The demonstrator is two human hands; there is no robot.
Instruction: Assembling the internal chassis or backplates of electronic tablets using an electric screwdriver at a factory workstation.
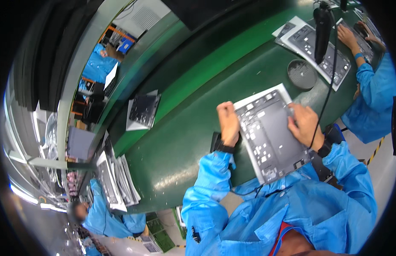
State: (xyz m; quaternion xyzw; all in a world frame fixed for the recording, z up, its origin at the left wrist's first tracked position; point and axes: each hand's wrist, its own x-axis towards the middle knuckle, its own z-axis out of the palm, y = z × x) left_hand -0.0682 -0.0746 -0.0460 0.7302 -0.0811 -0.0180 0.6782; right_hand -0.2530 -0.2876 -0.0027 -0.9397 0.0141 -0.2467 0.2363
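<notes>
In front of me a flat grey panel point(279, 131), dotted with small white and dark patches, lies on a white backing sheet point(284, 90). It sits tilted at the table's near edge, its lower end over my lap. My left hand point(228, 123) is closed beside the panel's upper left edge; whatever its fingers pinch is hidden. My right hand point(306, 123) reaches over the right edge, thumb and fingers bent together against the panel's surface. Anything between those fingertips is too small to make out. Both wrists carry dark bands.
A round dark grey container point(302, 74) stands beyond the panel. Further right lie more panels point(319, 47), with a black tool point(321, 32) and its cable hanging above. A co-worker's hand point(348, 37) works there. Another panel point(143, 109) and a stack of sheets point(117, 179) lie leftward on the green table point(181, 145).
</notes>
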